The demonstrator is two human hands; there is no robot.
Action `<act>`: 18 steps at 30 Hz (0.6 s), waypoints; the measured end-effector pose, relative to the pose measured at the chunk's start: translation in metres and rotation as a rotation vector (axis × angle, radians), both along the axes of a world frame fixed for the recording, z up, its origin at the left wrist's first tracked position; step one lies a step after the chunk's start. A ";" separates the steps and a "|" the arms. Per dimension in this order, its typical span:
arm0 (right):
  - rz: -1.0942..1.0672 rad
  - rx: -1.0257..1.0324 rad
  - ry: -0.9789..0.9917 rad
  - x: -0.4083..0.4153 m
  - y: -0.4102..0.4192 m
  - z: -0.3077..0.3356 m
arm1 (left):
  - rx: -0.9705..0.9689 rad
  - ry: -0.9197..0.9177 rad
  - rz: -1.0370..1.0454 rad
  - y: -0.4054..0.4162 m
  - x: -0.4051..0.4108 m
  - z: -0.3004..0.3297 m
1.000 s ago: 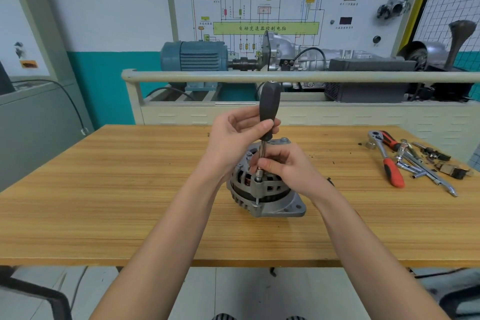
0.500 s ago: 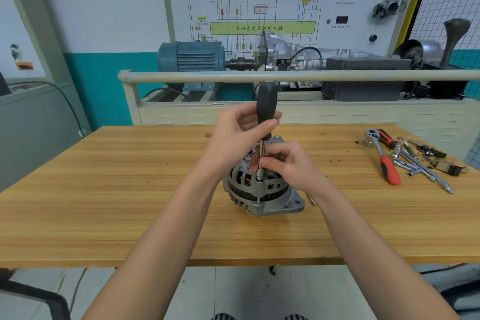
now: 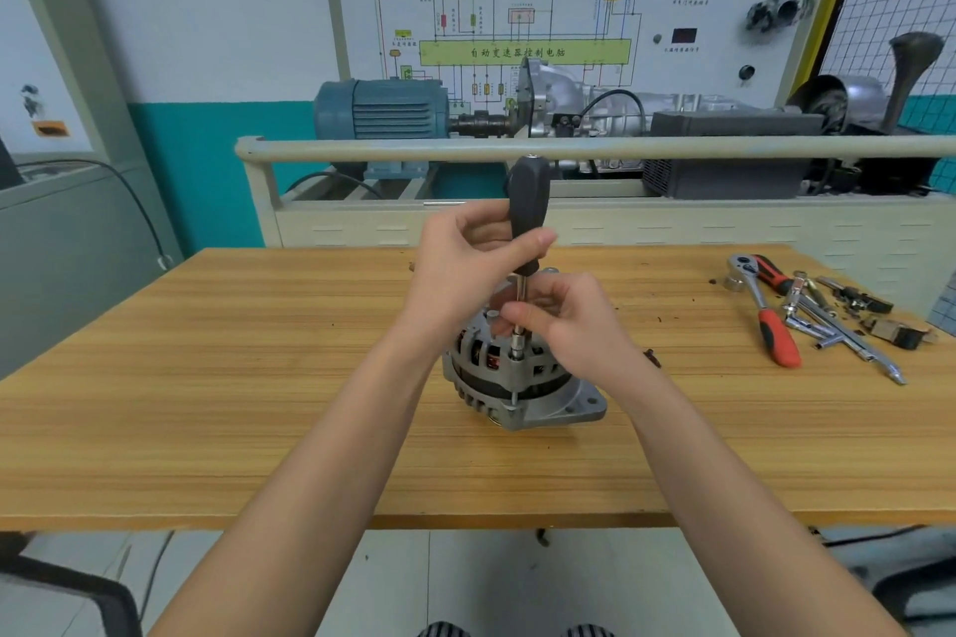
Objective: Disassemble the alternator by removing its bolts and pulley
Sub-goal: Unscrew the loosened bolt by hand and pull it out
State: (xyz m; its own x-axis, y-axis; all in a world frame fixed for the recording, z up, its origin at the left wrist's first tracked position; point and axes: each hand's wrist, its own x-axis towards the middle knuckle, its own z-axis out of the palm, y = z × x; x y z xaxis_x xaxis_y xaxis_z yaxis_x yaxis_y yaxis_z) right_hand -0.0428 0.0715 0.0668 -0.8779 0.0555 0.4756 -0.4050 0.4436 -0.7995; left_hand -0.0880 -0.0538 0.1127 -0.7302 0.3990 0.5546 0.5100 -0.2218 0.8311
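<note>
Nut driver (image 3: 527, 217) handle gripped by left hand (image 3: 465, 264); shaft pinched by right hand (image 3: 564, 321). Socket best kept vertical on alternator (image 3: 517, 383) bolt, steady downward pressure advised.

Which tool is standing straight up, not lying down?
The black-handled driver in the left hand, upright on the alternator. The red-handled ratchet lies flat.
</note>
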 end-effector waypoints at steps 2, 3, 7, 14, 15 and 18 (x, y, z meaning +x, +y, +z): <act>0.024 0.000 0.010 0.000 -0.002 -0.002 | 0.009 -0.052 -0.180 -0.004 -0.005 0.001; 0.042 -0.001 0.014 0.000 -0.002 -0.002 | 0.022 -0.077 -0.252 -0.006 -0.006 0.001; 0.126 -0.064 -0.008 0.001 0.003 0.000 | -0.009 -0.052 -0.252 -0.004 -0.003 0.002; 0.117 -0.126 0.051 -0.003 0.019 0.002 | 0.043 -0.041 -0.094 0.005 0.001 0.004; 0.126 -0.137 0.060 -0.003 0.020 0.000 | 0.047 -0.041 -0.102 0.005 0.000 0.004; 0.145 -0.146 0.070 -0.003 0.020 -0.005 | 0.015 -0.054 -0.220 -0.001 -0.004 0.004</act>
